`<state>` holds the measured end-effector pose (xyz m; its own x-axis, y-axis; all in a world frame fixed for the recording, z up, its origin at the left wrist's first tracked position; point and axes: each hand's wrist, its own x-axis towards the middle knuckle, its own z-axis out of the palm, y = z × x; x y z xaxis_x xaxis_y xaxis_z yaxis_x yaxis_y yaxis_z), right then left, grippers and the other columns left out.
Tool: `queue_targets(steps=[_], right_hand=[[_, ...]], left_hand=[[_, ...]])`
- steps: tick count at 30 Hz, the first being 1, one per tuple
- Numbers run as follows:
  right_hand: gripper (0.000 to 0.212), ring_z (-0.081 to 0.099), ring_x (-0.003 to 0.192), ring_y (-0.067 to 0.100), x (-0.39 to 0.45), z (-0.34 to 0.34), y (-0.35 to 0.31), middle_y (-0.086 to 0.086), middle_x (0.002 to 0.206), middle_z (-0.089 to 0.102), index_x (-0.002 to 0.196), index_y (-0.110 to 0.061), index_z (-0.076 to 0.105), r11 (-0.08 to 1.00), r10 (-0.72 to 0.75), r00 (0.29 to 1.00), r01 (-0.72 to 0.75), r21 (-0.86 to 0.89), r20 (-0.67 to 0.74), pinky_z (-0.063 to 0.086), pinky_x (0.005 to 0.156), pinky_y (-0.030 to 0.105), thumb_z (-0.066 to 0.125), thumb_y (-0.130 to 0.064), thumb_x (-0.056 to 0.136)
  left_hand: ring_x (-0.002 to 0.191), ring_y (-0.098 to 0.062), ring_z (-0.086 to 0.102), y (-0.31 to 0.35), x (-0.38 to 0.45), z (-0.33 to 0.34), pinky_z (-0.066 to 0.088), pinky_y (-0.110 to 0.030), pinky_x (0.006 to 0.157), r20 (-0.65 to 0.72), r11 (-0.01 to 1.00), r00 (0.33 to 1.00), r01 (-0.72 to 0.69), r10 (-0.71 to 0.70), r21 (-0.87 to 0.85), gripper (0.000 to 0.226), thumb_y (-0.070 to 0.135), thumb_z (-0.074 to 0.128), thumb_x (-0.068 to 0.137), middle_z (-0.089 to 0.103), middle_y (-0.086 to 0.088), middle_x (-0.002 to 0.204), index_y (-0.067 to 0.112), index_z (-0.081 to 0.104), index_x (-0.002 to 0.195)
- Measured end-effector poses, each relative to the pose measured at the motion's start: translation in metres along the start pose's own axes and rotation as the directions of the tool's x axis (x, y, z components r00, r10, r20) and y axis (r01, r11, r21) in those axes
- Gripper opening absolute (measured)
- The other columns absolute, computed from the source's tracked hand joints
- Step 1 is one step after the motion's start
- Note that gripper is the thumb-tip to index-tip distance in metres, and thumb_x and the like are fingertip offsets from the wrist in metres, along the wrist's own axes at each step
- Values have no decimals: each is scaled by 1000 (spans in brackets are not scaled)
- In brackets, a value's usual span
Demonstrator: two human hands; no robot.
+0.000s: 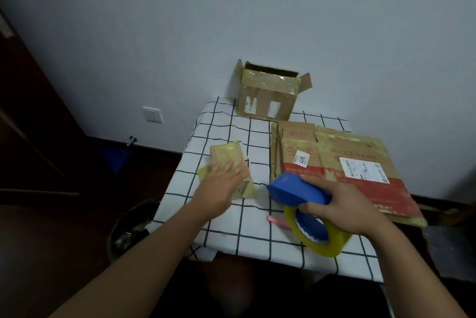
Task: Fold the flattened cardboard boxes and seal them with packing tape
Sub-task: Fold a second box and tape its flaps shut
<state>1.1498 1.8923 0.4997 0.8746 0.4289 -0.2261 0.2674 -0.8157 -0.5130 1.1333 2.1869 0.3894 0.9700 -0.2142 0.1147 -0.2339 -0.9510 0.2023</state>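
right hand (342,211) grips blue tape dispenser (298,190); left hand (221,184) lies flat on small taped box (229,163).

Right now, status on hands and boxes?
Left hand flat on small taped box. Right hand gripping blue tape dispenser. Flattened boxes stacked right, nothing blocking.

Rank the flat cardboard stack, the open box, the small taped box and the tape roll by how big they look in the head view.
1. Flat cardboard stack, clearly largest.
2. Open box, though it stands farthest away, so it may really be bigger than it looks.
3. Small taped box and tape roll look alike; the roll is nearer, so unranked.
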Motion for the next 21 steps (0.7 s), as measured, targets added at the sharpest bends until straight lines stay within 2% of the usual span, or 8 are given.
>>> queue_targets(steps=[3, 5, 8, 10, 13, 14, 18, 21], right_hand=[[69, 55, 112, 9, 3, 10, -3, -18, 132, 54, 142, -45, 45, 997, -27, 999, 30, 66, -35, 45, 92, 28, 74, -51, 79], [69, 55, 113, 10, 5, 18, -7, -17, 132, 54, 142, -45, 46, 993, -40, 998, 44, 109, -44, 46, 93, 29, 75, -49, 79], [69, 57, 111, 9, 8, 29, -13, -18, 131, 55, 142, -47, 45, 985, -51, 996, 61, 160, -67, 49, 92, 30, 75, -48, 80], [70, 57, 107, 4, 8, 35, -15, -20, 128, 55, 142, -48, 44, 977, -51, 994, 69, 204, -92, 50, 89, 29, 76, -45, 80], [70, 58, 107, 3, 10, 42, -15, -19, 128, 55, 142, -47, 44, 960, -36, 991, 70, 272, -131, 49, 85, 25, 76, -40, 81], [69, 59, 107, 5, 10, 44, -17, -18, 127, 55, 142, -46, 44, 955, -31, 990, 70, 287, -138, 48, 82, 22, 76, -38, 82], [66, 58, 106, 7, 14, 56, -26, -20, 126, 53, 138, -51, 41, 943, -22, 986, 75, 325, -165, 45, 76, 14, 76, -37, 83], [68, 56, 107, 5, 17, 63, -32, -21, 127, 51, 142, -45, 43, 935, -21, 982, 85, 343, -186, 45, 78, 15, 75, -39, 82]], left_hand=[[150, -18, -6, -11, -16, -3, -4, -39, 119, 49, 995, 998, 37, -33, -87, 58, 31, 46, 102, -2, 6, 160, 38, 20, 153], [150, -16, -2, -13, -19, -5, 1, -39, 122, 67, 987, 995, 84, -75, -135, 60, 42, 43, 101, 3, 3, 163, 31, 17, 155], [151, -17, 0, -15, -16, -5, 2, -32, 120, 43, 997, 997, 64, -62, -38, 60, 38, 37, 104, 10, -2, 164, 20, 14, 156], [151, -21, 6, -17, -19, -5, 6, -35, 120, 13, 1000, 1000, 22, -22, -8, 58, 33, 39, 104, 14, -6, 163, 16, 19, 155], [143, -32, 32, -27, -30, -4, 31, -47, 115, -56, 996, 996, -72, 74, 44, 56, 26, 57, 97, 38, -16, 152, 7, 39, 147], [142, -33, 34, -30, -35, -3, 33, -50, 113, -60, 996, 995, -78, 81, 50, 57, 27, 59, 96, 40, -17, 151, 6, 41, 145], [148, -26, 21, -31, -47, -2, 23, -47, 119, -18, 999, 1000, -16, 15, -52, 69, 53, 27, 95, 28, -11, 158, 11, 36, 149], [144, -28, 31, -30, -44, 1, 33, -51, 114, 1, 996, 1000, 3, -3, -90, 66, 49, 26, 94, 40, -12, 152, 11, 45, 144]])
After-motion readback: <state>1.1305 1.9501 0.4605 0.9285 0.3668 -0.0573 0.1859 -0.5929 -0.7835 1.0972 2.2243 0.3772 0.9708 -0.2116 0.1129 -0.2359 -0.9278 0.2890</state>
